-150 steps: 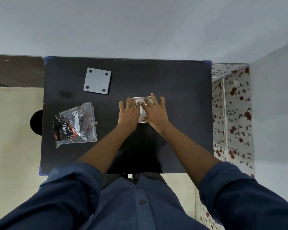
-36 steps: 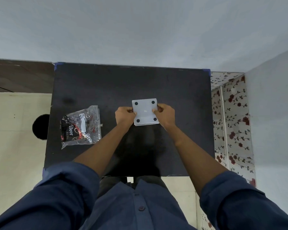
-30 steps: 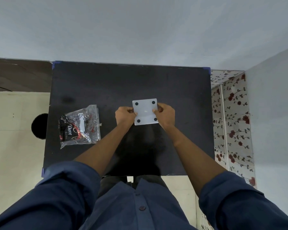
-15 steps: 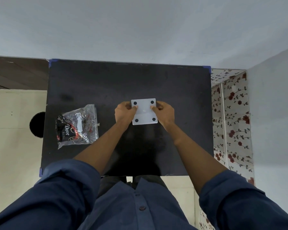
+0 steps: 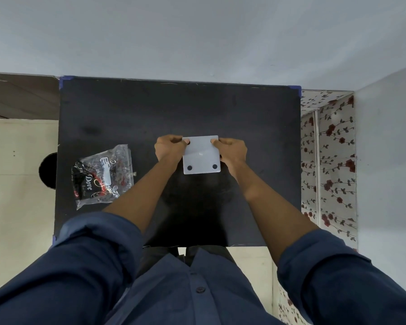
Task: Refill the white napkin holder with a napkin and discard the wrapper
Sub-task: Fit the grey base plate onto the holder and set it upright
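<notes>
The white napkin holder [image 5: 201, 156] sits at the middle of the black table [image 5: 178, 109], showing a flat square plate with dark round feet. My left hand [image 5: 169, 148] grips its left edge and my right hand [image 5: 231, 150] grips its right edge. My thumbs lie over the two far feet; the two near feet show. A crumpled clear wrapper [image 5: 103, 174] with black and red print lies to the left, apart from both hands. No napkin is visible; the holder's inside is hidden under the plate.
A pale wall runs behind the table's far edge. A floral-patterned surface [image 5: 328, 165] stands close to the table's right side. A dark round object [image 5: 47, 171] sits on the cream floor by the left edge.
Five seconds ago the plate lay at the far left and both hands pressed flat on a white napkin. Now the plate is at the middle between my hands. Over the last second my thumbs slid onto its far corners.
</notes>
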